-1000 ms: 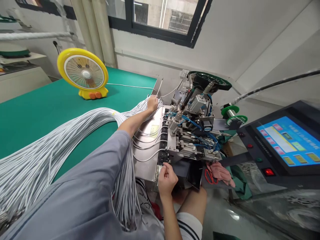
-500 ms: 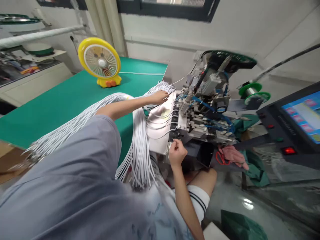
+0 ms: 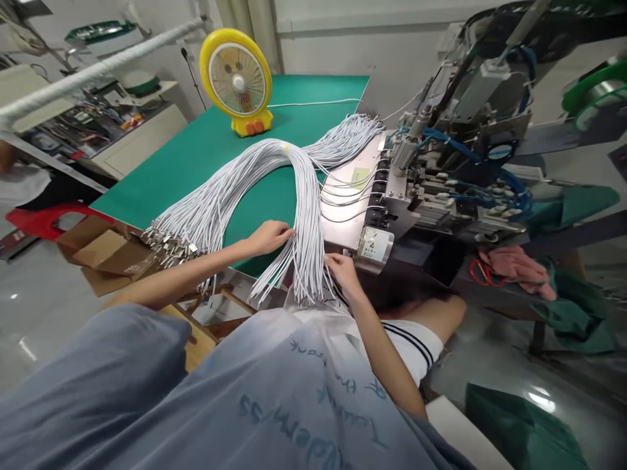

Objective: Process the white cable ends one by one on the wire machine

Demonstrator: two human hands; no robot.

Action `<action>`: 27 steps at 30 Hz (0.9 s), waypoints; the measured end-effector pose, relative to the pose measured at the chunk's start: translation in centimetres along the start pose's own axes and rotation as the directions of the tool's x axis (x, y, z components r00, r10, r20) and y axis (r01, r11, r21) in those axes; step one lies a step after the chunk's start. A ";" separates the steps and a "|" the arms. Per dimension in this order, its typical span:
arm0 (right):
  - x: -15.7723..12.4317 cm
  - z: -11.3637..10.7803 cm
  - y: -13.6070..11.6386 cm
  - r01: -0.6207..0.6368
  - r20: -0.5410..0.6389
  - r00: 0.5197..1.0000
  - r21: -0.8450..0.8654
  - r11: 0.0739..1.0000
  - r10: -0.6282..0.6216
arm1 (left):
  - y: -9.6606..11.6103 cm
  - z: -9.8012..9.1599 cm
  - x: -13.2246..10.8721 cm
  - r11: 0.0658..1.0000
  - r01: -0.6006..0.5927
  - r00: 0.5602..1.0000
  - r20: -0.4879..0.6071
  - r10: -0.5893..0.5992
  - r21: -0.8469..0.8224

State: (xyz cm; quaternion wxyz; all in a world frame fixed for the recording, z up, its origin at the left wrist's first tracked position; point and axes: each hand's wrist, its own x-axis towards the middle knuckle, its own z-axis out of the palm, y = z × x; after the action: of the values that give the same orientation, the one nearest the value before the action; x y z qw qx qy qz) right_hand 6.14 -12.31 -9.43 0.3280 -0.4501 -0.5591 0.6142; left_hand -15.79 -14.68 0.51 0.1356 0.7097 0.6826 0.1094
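A thick bundle of white cables arches over the green table and hangs down at its front edge, in front of my body. My left hand is at the bundle's left side, its fingers closed against the cables there. On the right edge, lower down, my right hand pinches at a white cable; the fingertips partly hide it. Several single cables curve across a pale metal plate into a row of black clamps on the machine. Another heap of white cables lies behind the plate.
A yellow fan stands on the green table. The machine rises on the right, with a pink cloth and red scissors below. Cardboard boxes sit at left, near part of another person.
My left hand has come back from the far end of the plate to the hanging bundle. My right hand has left the machine's front for the bundle's right edge. The view has shifted.
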 end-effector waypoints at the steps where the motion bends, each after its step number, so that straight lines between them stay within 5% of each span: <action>1: 0.0 -0.1 -0.2 -0.014 0.011 1.000 0.003 1.000 0.013 | 0.2 0.1 -0.5 1.000 -0.012 0.999 0.034 0.012 0.009; 5: -1.0 -1.7 -2.1 0.022 -0.008 1.000 -0.094 0.995 -0.023 | 2.0 -1.1 -0.2 0.994 -0.060 0.990 0.136 0.047 0.091; 8: -1.8 -4.3 -4.6 0.126 -0.159 0.968 -0.352 0.928 -0.192 | 4.5 -1.5 2.7 0.959 -0.220 0.975 -0.004 0.224 0.176; 9: -1.9 -5.3 -5.4 0.128 -0.211 0.952 -0.388 0.913 -0.223 | 5.6 -1.1 4.0 0.925 -0.364 0.927 -0.049 0.371 0.106; 11: -2.0 -7.2 -6.7 0.121 -0.310 0.922 -0.341 0.932 -0.233 | 7.9 0.4 6.8 0.765 -0.641 0.767 -0.105 0.633 -0.063; 14: -1.7 -9.1 -7.5 0.182 -0.435 0.876 -0.097 0.978 -0.206 | 11.1 3.2 10.1 0.596 -0.749 0.648 -0.131 0.750 -0.290; 19: -1.0 -9.8 -7.5 0.262 -0.530 0.835 0.146 0.954 -0.149 | 13.3 4.1 12.5 0.461 -0.739 0.598 -0.164 0.784 -0.491; 27: 0.1 -9.4 -8.3 0.335 -0.584 0.766 0.006 0.942 -0.269 | 13.1 4.2 14.3 0.338 -0.587 0.640 -0.165 0.751 -0.735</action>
State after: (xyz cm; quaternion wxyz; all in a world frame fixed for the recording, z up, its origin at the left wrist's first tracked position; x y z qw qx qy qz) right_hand 13.94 -7.21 -1.00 0.6000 -0.4998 -0.4642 0.4180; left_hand -1.40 -1.03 0.59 0.4193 0.8141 0.2039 0.3462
